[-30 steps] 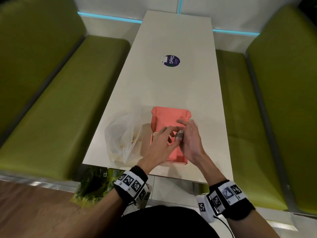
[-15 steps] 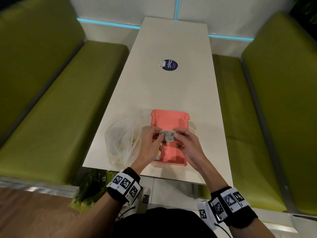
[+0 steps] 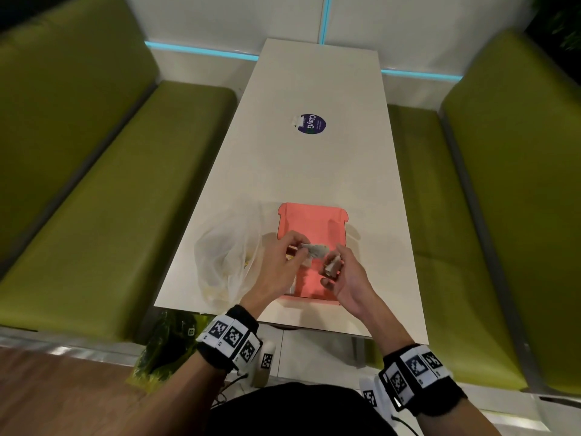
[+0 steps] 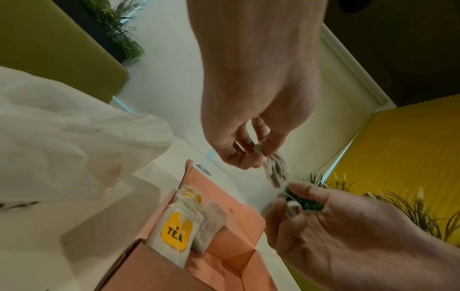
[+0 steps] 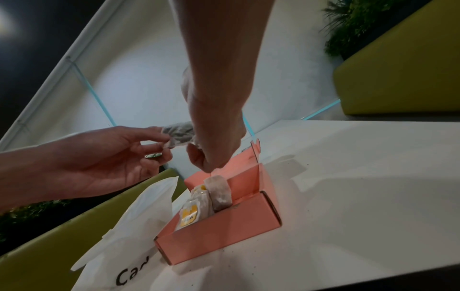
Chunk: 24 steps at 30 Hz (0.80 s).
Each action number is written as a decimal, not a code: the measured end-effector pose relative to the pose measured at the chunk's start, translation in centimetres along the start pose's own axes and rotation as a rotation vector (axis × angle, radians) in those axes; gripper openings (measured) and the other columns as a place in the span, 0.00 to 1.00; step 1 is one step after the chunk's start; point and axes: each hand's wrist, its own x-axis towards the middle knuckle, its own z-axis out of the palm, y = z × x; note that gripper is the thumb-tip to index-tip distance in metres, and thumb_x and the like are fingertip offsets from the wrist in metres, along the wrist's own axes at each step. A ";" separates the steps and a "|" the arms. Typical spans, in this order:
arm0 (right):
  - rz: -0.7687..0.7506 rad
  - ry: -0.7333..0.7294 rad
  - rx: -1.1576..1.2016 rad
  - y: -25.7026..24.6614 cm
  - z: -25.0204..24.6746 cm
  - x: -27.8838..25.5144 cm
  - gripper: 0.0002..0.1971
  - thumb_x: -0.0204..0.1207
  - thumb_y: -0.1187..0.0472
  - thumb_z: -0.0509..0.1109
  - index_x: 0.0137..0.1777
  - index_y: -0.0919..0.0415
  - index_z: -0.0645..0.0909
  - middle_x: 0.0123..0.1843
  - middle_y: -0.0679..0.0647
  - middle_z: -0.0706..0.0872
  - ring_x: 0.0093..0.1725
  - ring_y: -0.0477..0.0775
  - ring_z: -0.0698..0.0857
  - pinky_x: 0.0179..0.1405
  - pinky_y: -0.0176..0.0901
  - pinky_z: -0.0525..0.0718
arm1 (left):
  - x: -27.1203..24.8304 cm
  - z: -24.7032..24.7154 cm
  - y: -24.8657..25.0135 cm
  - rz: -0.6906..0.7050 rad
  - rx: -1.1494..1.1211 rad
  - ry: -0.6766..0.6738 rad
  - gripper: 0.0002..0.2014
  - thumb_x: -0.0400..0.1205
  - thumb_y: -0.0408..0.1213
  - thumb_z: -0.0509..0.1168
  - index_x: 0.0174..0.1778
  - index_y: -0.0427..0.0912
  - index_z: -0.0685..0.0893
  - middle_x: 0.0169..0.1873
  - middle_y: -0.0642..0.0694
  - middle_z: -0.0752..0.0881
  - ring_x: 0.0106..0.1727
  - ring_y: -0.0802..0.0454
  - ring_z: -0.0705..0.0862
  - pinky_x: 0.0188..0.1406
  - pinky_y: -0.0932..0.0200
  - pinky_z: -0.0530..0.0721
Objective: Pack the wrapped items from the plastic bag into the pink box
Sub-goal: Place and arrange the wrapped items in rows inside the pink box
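Both hands are up over the open pink box (image 3: 311, 221), which sits on the near end of the long white table (image 3: 314, 165). Between them they hold one tea bag (image 3: 314, 249) in the air above the box. The left hand (image 3: 278, 269) pinches one end of it between thumb and fingertips, the other fingers loosely curled. The right hand (image 3: 344, 278) has its fingers bent round a small pale piece, perhaps the bag's tag, at the other end, with a thin string (image 4: 286, 194) running from the bag into that hand. The bag itself is greyish, with dark leaf showing through the paper.

Inside the box, against its left wall at about nine o'clock, several tea bags (image 4: 191, 222) stand on edge in a row. The nearest one carries a yellow label reading TEA (image 4: 176, 232). The right side of the box floor is bare pink card. The lid flap stands open at the far side, twelve o'clock from the hands.

The plastic bag (image 3: 224, 259) lies just beside the box at its nine o'clock, crumpled and translucent white, with dark lettering on it in the right wrist view. How many items are left in it I cannot tell.

Farther up the table, at twelve o'clock, is a round dark sticker (image 3: 311, 124). Green benches (image 3: 94, 215) run along both sides of the table.
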 end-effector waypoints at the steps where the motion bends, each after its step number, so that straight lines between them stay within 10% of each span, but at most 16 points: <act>1: -0.028 0.049 -0.034 0.0 -0.3 0.2 0.12 0.84 0.54 0.62 0.41 0.58 0.77 0.32 0.54 0.79 0.30 0.49 0.78 0.28 0.41 0.73 | -0.1 -0.3 0.4 0.028 0.001 -0.004 0.07 0.81 0.21 0.63 0.45 0.35 0.84 0.42 0.45 0.85 0.42 0.62 0.82 0.43 0.71 0.78; 8: -0.280 0.087 -0.252 -0.8 -0.7 0.0 0.09 0.80 0.71 0.59 0.43 0.65 0.81 0.31 0.55 0.76 0.28 0.48 0.71 0.27 0.42 0.66 | -0.2 -1.9 0.6 -0.003 -0.078 -0.057 0.15 0.80 0.14 0.55 0.42 0.36 0.81 0.47 0.44 0.75 0.33 0.63 0.81 0.34 0.62 0.83; 17: -0.286 -0.152 -0.450 -0.7 1.6 -1.1 0.14 0.82 0.51 0.63 0.61 0.54 0.84 0.40 0.55 0.76 0.30 0.46 0.69 0.28 0.38 0.66 | -1.0 -2.2 1.3 -0.021 -0.253 -0.009 0.07 0.81 0.28 0.58 0.41 0.34 0.81 0.38 0.42 0.80 0.40 0.51 0.80 0.37 0.58 0.85; 24: -0.394 -0.197 -0.600 -0.5 1.4 -2.0 0.09 0.80 0.56 0.73 0.47 0.63 0.85 0.37 0.57 0.73 0.34 0.48 0.71 0.29 0.36 0.71 | -0.7 -2.3 1.4 0.060 -0.138 0.044 0.12 0.82 0.22 0.64 0.52 0.45 0.79 0.42 0.37 0.85 0.39 0.36 0.83 0.36 0.53 0.83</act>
